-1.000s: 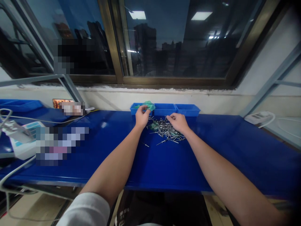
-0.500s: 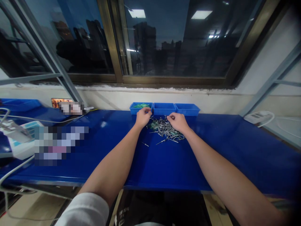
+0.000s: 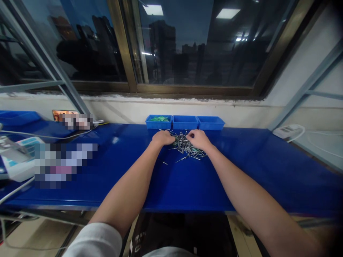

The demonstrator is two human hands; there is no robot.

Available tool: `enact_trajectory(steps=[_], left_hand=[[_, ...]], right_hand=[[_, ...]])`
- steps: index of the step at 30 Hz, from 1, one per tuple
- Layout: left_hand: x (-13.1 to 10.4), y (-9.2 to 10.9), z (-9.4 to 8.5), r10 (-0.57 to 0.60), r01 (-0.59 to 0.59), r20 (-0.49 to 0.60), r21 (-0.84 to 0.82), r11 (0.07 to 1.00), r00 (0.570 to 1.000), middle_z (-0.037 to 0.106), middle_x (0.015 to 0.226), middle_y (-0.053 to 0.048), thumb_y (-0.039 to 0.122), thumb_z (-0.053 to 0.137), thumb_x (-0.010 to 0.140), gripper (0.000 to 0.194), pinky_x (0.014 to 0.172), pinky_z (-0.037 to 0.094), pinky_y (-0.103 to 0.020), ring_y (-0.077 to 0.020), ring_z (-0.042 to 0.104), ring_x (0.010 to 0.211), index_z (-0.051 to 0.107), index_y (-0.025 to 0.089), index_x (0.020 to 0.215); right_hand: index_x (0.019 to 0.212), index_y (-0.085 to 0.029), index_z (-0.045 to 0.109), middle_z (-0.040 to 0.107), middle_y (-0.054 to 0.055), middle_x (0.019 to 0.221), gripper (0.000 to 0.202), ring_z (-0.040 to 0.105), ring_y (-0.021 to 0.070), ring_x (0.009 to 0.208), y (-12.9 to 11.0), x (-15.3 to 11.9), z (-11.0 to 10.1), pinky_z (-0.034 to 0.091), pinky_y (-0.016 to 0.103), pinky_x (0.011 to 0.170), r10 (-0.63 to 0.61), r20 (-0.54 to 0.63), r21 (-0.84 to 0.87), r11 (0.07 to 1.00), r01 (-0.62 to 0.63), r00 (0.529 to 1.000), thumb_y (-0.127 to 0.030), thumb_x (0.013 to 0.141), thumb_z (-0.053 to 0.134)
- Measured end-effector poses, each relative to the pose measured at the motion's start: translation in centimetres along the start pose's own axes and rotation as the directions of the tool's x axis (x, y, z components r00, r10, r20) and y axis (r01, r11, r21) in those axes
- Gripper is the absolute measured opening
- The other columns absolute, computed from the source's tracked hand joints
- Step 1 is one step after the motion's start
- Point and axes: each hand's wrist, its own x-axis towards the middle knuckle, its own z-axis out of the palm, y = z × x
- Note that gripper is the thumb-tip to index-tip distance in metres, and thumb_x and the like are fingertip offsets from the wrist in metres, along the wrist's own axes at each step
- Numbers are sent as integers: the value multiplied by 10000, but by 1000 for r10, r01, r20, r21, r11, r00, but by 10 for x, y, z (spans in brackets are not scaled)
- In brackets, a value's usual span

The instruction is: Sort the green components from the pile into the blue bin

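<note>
A pile of thin silver rivets point(image 3: 184, 145) lies on the blue table point(image 3: 187, 185), with bits of green among them. At the pile's left edge is my left hand point(image 3: 164, 137), its fingers bent down and closed; what they hold, if anything, is hidden. My right hand point(image 3: 198, 139) touches the upper right of the pile, thumb and forefinger pinched together on something too small to make out. Behind the pile stand a blue bin with green pieces point(image 3: 158, 125), a middle blue bin point(image 3: 184, 125) and a right blue bin point(image 3: 211, 126).
At the left are a white scale point(image 3: 20, 171), a phone point(image 3: 57, 116), a cable and another blue tray point(image 3: 18, 117). A white power strip point(image 3: 288, 131) lies at the right. Metal posts rise on both sides, before a window.
My left hand has moved down from the front of the left bin to the pile's left edge. My right hand stays at the pile. The view has shifted slightly.
</note>
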Motion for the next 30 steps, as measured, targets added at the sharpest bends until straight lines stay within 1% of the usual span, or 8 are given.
enact_trajectory(steps=[5, 12, 15, 19, 22, 25, 27, 30], left_hand=[[8, -3, 9, 24, -24, 3, -19, 1000, 1000, 668, 1030, -194, 424, 523, 709, 425, 757, 480, -317, -313, 628, 966, 694, 132, 966], [9, -4, 9, -125, 115, -76, -120, 986, 989, 684, 924, -201, 387, 575, 715, 371, 711, 482, -299, -294, 645, 919, 686, 116, 943], [5, -5, 4, -135, 118, -102, -162, 980, 985, 688, 860, -200, 353, 558, 736, 328, 702, 482, -317, -293, 655, 873, 684, 114, 921], [-4, -5, -2, -154, 102, -269, -198, 975, 951, 674, 941, -205, 247, 573, 731, 254, 743, 473, -356, -305, 643, 898, 663, 127, 936], [-7, -3, -2, -89, -42, -469, -263, 964, 879, 676, 934, -171, 185, 561, 755, 244, 774, 467, -372, -289, 636, 896, 637, 150, 984], [-9, 4, 0, 74, -314, -660, -254, 915, 748, 670, 948, -142, 143, 500, 801, 259, 810, 460, -362, -254, 623, 905, 608, 144, 1037], [-11, 11, 2, 160, -470, -719, -254, 845, 676, 668, 927, -111, 144, 471, 826, 250, 826, 456, -337, -217, 620, 883, 601, 141, 1040], [-16, 22, 6, 202, -596, -728, -335, 730, 655, 659, 809, -47, 177, 475, 845, 252, 775, 467, -290, -162, 612, 765, 573, 154, 1076]], right_hand=[[746, -204, 669, 669, 74, 842, 230, 586, 211, 851, -1, -1, 1, 427, 320, 762, -7, 30, -9, 1000, 7, 1000, -383, 800, 535], [750, -204, 672, 653, 85, 839, 233, 577, 217, 855, -1, -1, 3, 423, 328, 750, -13, 42, -21, 1000, 14, 999, -399, 786, 550], [753, -205, 672, 652, 83, 845, 230, 577, 213, 848, -1, -2, 4, 421, 323, 744, -13, 44, -12, 1000, 13, 999, -400, 786, 553], [732, -211, 670, 657, 78, 839, 206, 577, 215, 858, -2, -2, 3, 420, 314, 739, -6, 40, 8, 1000, 5, 999, -382, 783, 566], [731, -212, 667, 663, 68, 823, 203, 584, 206, 827, -3, -1, 3, 424, 313, 747, -17, 18, 16, 1000, 17, 1000, -375, 791, 562], [806, -195, 665, 665, 80, 838, 251, 583, 218, 857, -7, -1, 3, 425, 331, 781, -34, -57, 52, 998, 37, 998, -409, 810, 534], [942, -182, 646, 667, 89, 894, 318, 587, 217, 868, -11, -2, 3, 433, 332, 781, -37, -103, 137, 989, 51, 994, -444, 819, 516], [1089, -179, 587, 667, 83, 949, 408, 596, 197, 825, -17, -3, 2, 442, 306, 732, -52, -137, 267, 960, 88, 989, -466, 804, 533]])
